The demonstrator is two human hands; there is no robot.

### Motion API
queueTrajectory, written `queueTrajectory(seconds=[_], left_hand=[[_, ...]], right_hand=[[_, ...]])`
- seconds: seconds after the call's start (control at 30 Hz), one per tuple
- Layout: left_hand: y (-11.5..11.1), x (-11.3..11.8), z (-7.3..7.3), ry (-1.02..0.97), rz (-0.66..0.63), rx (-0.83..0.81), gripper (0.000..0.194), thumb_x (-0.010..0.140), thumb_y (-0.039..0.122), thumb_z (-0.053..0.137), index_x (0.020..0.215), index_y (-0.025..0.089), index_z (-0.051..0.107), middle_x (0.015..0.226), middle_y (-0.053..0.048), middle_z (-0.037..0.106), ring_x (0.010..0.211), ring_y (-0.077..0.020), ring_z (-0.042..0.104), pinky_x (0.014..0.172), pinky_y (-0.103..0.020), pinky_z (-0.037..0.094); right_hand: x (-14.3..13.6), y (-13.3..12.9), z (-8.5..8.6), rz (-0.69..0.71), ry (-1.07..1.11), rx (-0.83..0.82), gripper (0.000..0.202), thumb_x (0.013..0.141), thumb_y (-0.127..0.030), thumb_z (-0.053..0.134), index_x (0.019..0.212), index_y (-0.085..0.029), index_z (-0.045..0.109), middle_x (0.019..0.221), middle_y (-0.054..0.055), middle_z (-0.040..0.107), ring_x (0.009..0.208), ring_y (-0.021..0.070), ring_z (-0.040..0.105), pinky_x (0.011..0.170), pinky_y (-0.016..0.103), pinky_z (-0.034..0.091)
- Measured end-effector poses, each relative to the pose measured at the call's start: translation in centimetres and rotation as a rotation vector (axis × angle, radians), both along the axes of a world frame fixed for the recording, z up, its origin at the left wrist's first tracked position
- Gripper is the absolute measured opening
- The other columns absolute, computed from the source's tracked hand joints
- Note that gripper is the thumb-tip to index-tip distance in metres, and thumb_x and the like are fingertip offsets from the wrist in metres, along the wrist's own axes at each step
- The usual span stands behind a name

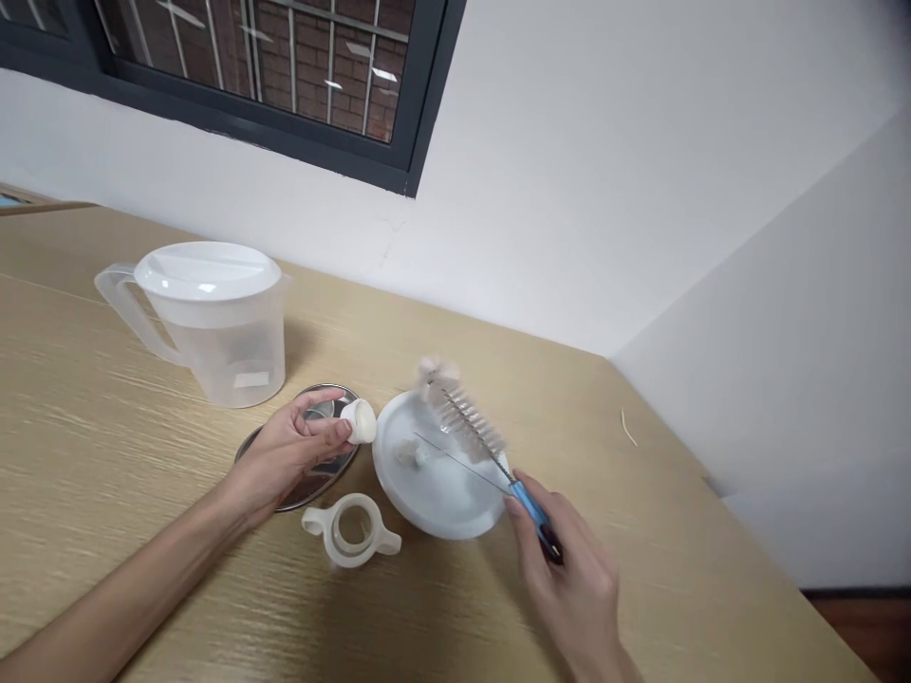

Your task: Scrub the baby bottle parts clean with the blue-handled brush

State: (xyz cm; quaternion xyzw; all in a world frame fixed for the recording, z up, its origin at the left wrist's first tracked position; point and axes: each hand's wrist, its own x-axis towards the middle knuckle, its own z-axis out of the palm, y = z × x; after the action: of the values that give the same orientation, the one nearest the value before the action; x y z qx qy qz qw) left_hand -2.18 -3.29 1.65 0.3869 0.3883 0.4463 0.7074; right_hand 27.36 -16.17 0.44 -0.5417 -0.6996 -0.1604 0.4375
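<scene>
My left hand [285, 451] pinches a small white cap [361, 421], its open side turned to the right, above the edge of a round metal tray [313, 493]. In my right hand [569, 579] is a bottle brush [466, 422] with a blue handle and pale bristles, tilted over a white bowl [384, 474]. A thin wire [462, 462] also runs out from the fingers of that hand over the bowl. Inside the bowl are liquid and a small pale piece [411, 455] that I cannot make out. In front of the bowl stands a two-handled translucent bottle [354, 531], open at the top.
A clear plastic pitcher [234, 346] with a white lid stands at the back left, its handle to the left. The wooden table [661, 550] meets a white wall behind. A thin pale strip [628, 427] lies on the right. Above is a barred window [285, 66].
</scene>
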Motion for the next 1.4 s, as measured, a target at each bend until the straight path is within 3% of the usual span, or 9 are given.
queueTrajectory(seconds=[0.23,0.43,0.57,0.67,0.83,1.2,1.4], left_hand=[[-0.1,-0.3,0.3,0.005,-0.022,0.017,0.077,0.072,0.038,0.093,0.136,0.021,0.053,0.093,-0.009,0.081,0.077,-0.0196,0.078,0.06,-0.021,0.058],[0.0,-0.1,0.2,0.026,-0.018,0.043,0.078,0.074,0.039,0.092,0.137,0.02,0.052,0.092,-0.009,0.081,0.078,-0.0201,0.077,0.064,-0.024,0.059],[-0.1,-0.1,0.1,0.021,-0.03,0.06,0.077,0.074,0.038,0.092,0.137,0.02,0.052,0.095,-0.011,0.081,0.079,-0.0226,0.078,0.066,-0.027,0.059],[-0.1,-0.2,0.2,0.015,-0.035,0.062,0.08,0.072,0.038,0.093,0.138,0.02,0.051,0.095,-0.011,0.082,0.078,-0.0246,0.079,0.065,-0.03,0.06],[0.0,-0.1,0.7,0.024,-0.007,0.059,0.083,0.069,0.038,0.094,0.137,0.018,0.05,0.094,-0.011,0.082,0.077,-0.0249,0.079,0.067,-0.032,0.061],[0.0,-0.1,1.0,0.044,0.018,0.062,0.081,0.066,0.035,0.096,0.132,0.02,0.052,0.103,-0.012,0.081,0.075,-0.0232,0.078,0.062,-0.03,0.06],[0.1,-0.1,0.8,0.026,-0.015,0.077,0.077,0.069,0.034,0.095,0.131,0.021,0.051,0.107,-0.012,0.08,0.079,-0.0237,0.078,0.066,-0.033,0.063]], right_hand=[[-0.5,-0.1,-0.1,0.214,-0.043,-0.147,0.043,0.095,-0.006,0.06,0.137,-0.017,0.06,0.09,0.005,0.068,0.072,0.0122,0.065,0.062,0.022,0.054],[0.3,0.1,0.0,0.053,-0.002,-0.051,0.036,0.096,-0.01,0.063,0.131,-0.018,0.064,0.088,0.005,0.068,0.066,0.0107,0.062,0.061,0.021,0.052],[-0.4,-0.2,0.1,0.157,0.011,-0.094,0.041,0.095,-0.008,0.061,0.135,-0.018,0.061,0.086,0.004,0.067,0.063,0.0107,0.06,0.055,0.021,0.05],[-0.9,-0.2,-0.1,0.252,-0.009,-0.167,0.043,0.095,-0.006,0.059,0.136,-0.017,0.06,0.087,0.005,0.067,0.069,0.0119,0.064,0.059,0.021,0.053],[-0.9,-0.1,-0.1,0.291,0.001,-0.213,0.042,0.095,-0.006,0.058,0.136,-0.016,0.06,0.086,0.004,0.066,0.072,0.0112,0.065,0.062,0.019,0.054],[0.2,0.0,0.6,0.096,-0.041,-0.083,0.039,0.095,-0.01,0.06,0.133,-0.02,0.064,0.079,0.001,0.065,0.059,0.0106,0.058,0.054,0.021,0.049],[-0.5,-0.2,0.5,0.201,-0.035,-0.139,0.042,0.095,-0.007,0.06,0.136,-0.019,0.061,0.09,0.005,0.069,0.069,0.0121,0.065,0.059,0.021,0.053]])
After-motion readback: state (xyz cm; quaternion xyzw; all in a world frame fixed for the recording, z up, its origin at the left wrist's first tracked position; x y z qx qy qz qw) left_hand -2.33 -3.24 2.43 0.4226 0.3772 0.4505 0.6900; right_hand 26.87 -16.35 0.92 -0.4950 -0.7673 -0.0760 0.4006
